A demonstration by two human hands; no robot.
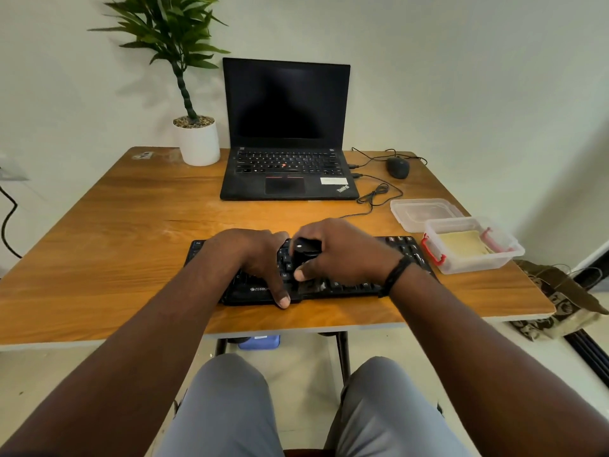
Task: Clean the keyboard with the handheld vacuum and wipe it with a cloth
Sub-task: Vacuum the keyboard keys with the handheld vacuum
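The keyboard lies at the table's near edge. Over its middle, the handheld vacuum is gripped by the curled right hand. Its left half is pressed by the flat left hand, fingers relaxed, thumb at its front edge.

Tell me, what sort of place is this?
Probably a small home or office desk: an open laptop and wired mouse sit on a wooden table against a plain wall, beside a potted plant.
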